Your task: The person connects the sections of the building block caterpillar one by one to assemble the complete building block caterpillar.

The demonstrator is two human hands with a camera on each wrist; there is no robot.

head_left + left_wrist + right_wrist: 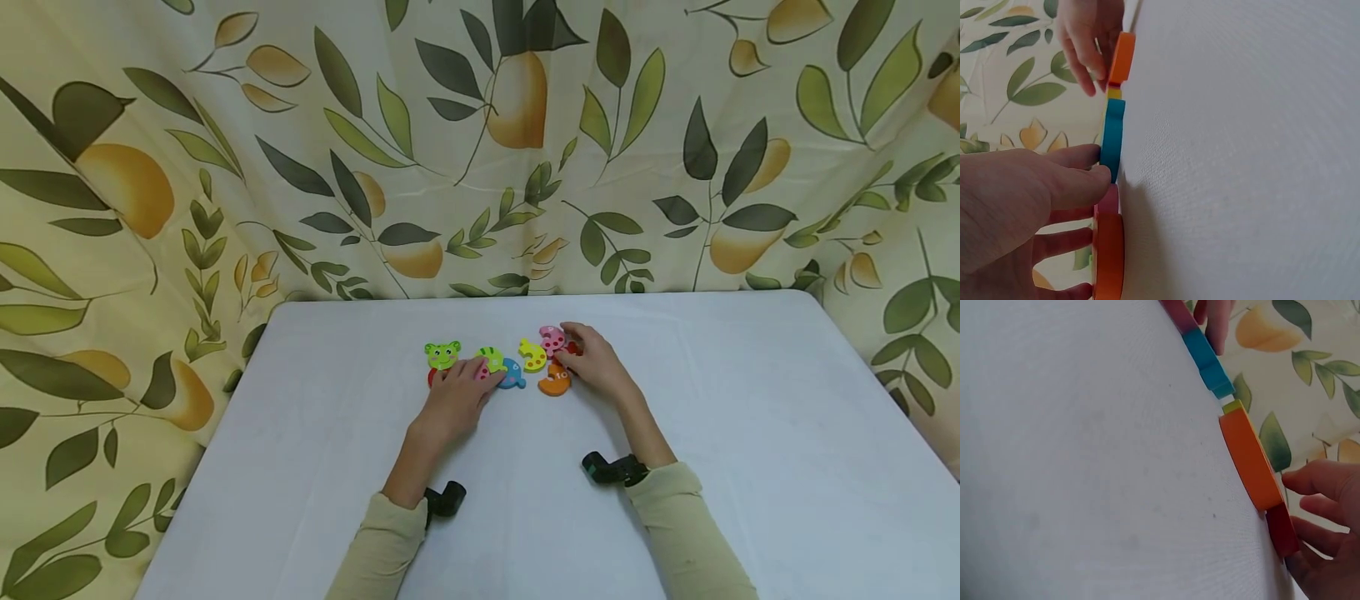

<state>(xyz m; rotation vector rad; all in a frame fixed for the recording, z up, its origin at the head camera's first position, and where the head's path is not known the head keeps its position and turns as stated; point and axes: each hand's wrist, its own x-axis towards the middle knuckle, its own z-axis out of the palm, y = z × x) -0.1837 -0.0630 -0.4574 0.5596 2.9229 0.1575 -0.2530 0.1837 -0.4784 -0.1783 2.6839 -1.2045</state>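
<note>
Several bright, flat puzzle pieces lie near the table's back edge. My left hand [450, 406] reaches over the left group, its fingers spread and its thumb touching the edge of a blue spotted piece [513, 375]. Beside that hand are a green animal-face piece [442, 356] and a green striped piece [492, 359]; a pink piece and a red one are partly covered. My right hand [602, 367] rests around the right group, its fingers loosely bent by a red piece [1282, 530] and a pink spotted piece [552, 338]. An orange piece [555, 381] and a yellow piece [533, 357] lie just left of it.
A white cloth [525, 500] covers the table [750, 375]. Behind it and at both sides hangs a curtain [480, 208] with leaves and fruit. Black wrist cameras [448, 499] are strapped to both forearms.
</note>
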